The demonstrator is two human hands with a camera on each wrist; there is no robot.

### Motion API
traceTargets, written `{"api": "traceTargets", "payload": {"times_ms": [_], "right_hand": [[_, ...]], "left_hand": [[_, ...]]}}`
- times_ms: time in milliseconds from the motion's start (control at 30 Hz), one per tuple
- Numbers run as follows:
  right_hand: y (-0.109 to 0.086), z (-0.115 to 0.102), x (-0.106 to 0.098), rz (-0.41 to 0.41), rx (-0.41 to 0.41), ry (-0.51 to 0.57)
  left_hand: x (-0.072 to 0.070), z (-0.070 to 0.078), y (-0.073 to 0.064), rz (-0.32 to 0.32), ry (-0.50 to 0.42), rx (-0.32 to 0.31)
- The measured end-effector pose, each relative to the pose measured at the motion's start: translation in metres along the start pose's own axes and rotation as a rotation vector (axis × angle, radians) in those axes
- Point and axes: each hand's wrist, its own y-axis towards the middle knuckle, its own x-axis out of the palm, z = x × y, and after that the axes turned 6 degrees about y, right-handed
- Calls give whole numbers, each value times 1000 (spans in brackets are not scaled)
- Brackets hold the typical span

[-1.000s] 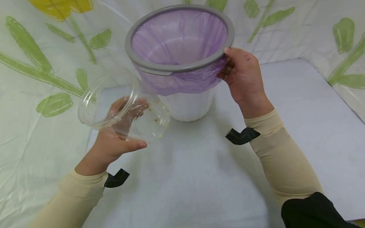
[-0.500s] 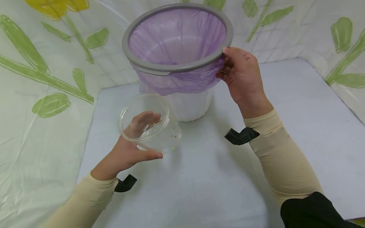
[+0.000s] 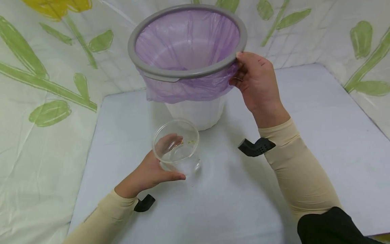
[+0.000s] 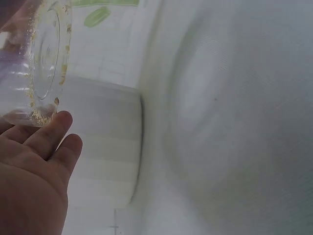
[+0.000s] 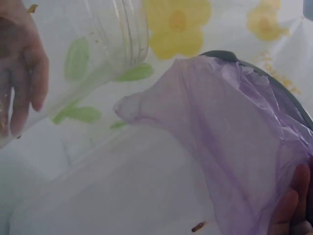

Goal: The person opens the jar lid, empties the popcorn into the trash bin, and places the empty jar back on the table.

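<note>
My left hand (image 3: 147, 176) holds a clear plastic tub (image 3: 190, 164), its thumb along the near side and its fingers behind the wall. The tub's open mouth tilts up toward me. Small yellowish-brown crumbs cling around its base (image 4: 49, 68) in the left wrist view. Just beyond it stands a white waste bin (image 3: 198, 112) with a grey rim ring (image 3: 195, 73). A thin purple bag (image 3: 189, 89) lines the bin and folds over outside. My right hand (image 3: 260, 83) pinches the rim and bag at the bin's right side, thumb on the ring and fingers underneath.
Both hands work over a white-covered table (image 3: 231, 203). Behind it hangs a pale sheet (image 3: 317, 44) painted with green leaves and yellow flowers. A black curved wrist mount (image 3: 257, 147) juts from the right sleeve, and another (image 3: 144, 203) from the left. A small brown bit (image 5: 198, 226) shows in the right wrist view.
My left hand has brought the tub down and to the right, from left of the bin to in front of it, and turned its mouth upward. My right hand keeps its hold on the rim.
</note>
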Motion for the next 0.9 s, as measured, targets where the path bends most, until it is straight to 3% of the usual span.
{"api": "traceTargets", "payload": {"times_ms": [133,367,600,900], "right_hand": [[0,0,1,8,13,62],[0,-1,1,17,24,58],[-3,-3,0,42,45,74],[0,1,0,7,-1,20]], "left_hand": [[5,-5,1,-35,4,-40],[14,-16,2,-77,43,-58],[25,-28,-1,-123,102,-117],[26,-31,-3,-152,238,-99]]}}
